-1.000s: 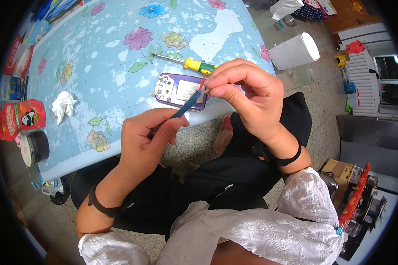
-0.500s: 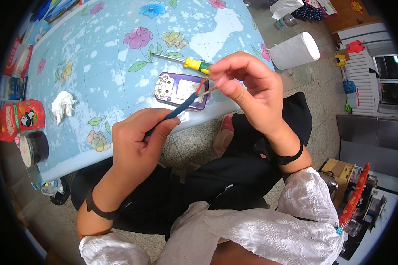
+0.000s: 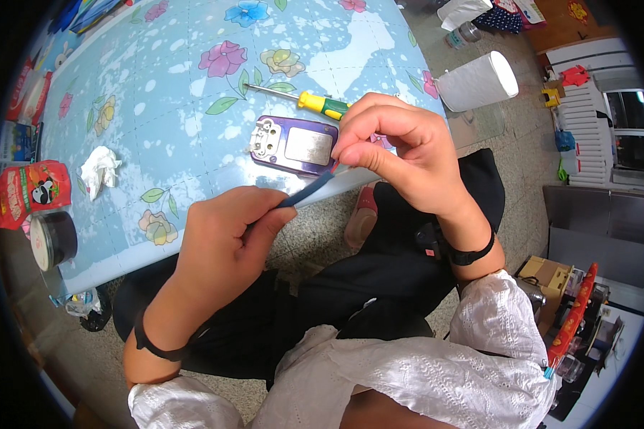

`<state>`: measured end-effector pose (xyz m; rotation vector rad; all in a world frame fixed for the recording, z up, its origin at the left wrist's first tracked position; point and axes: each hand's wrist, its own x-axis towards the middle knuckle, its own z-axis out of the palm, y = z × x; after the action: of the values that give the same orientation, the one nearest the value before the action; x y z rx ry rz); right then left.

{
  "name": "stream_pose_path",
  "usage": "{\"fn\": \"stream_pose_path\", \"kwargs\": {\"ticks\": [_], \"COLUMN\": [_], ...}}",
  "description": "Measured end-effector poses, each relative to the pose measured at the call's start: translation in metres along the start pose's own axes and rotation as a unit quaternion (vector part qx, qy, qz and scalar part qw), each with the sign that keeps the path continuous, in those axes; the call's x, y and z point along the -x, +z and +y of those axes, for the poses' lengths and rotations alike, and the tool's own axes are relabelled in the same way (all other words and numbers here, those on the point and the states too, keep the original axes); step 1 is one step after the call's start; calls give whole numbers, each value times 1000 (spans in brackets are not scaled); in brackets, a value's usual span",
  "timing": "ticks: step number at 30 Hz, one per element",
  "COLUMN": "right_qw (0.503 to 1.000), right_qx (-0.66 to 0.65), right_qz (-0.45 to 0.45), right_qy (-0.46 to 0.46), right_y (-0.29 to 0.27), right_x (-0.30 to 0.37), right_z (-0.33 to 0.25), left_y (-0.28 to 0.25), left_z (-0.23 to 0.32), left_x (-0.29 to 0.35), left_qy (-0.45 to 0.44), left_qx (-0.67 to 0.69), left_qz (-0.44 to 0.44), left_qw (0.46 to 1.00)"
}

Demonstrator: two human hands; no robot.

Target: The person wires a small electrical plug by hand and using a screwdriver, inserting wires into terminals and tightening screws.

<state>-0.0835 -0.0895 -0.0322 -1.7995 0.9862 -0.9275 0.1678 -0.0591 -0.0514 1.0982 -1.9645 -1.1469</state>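
A blue-sheathed electric cable (image 3: 309,189) is gripped between the thumb and fingers of my left hand (image 3: 229,232), slanting up to the right. From its end comes a short red inner wire, whose tip is pinched by the thumb and forefinger of my right hand (image 3: 401,146); the second wire is mostly hidden. Just beyond the cable, at the table's near edge, lies a purple-rimmed device (image 3: 295,145) with a silver-white panel and a white end with metal parts. Behind it rests a screwdriver (image 3: 322,104) with a yellow and green handle, its shaft pointing left.
The table wears a light blue flowered cloth (image 3: 157,100). On its left are a crumpled tissue (image 3: 101,170), a red pouch (image 3: 36,193) and a dark round tub (image 3: 53,240). A white paper roll (image 3: 477,81) stands at the right edge. A pink shoe (image 3: 361,218) shows below.
My right hand has moved slightly down and left, its fingers closing on the wire tips. The cable end has lowered with it and the bare copper is now hidden.
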Motion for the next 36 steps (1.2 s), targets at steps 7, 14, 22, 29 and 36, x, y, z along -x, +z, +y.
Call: {"fn": "stream_pose_path", "kwargs": {"ticks": [7,14,22,29,36], "right_qw": [952,923,983,932,963], "right_qx": [-281,-362,147,354,249], "right_qz": [-66,16,105,6,-5], "right_qy": [102,129,-46,-85,-103], "right_y": [17,29,33,43,39], "right_x": [4,4,-6,-1,3], "right_z": [10,29,27,42,43], "left_y": [-29,-18,-41,-50,-51], "left_z": [-6,-7,-14,-36,-37], "left_x": [-10,-1,-12,-21,-19], "left_qy": [-4,-82,-57,55,1], "left_qx": [124,243,91,-69,34], "left_qz": [-211,-42,90,107,175], "left_qw": [970,966,990,990,984]}}
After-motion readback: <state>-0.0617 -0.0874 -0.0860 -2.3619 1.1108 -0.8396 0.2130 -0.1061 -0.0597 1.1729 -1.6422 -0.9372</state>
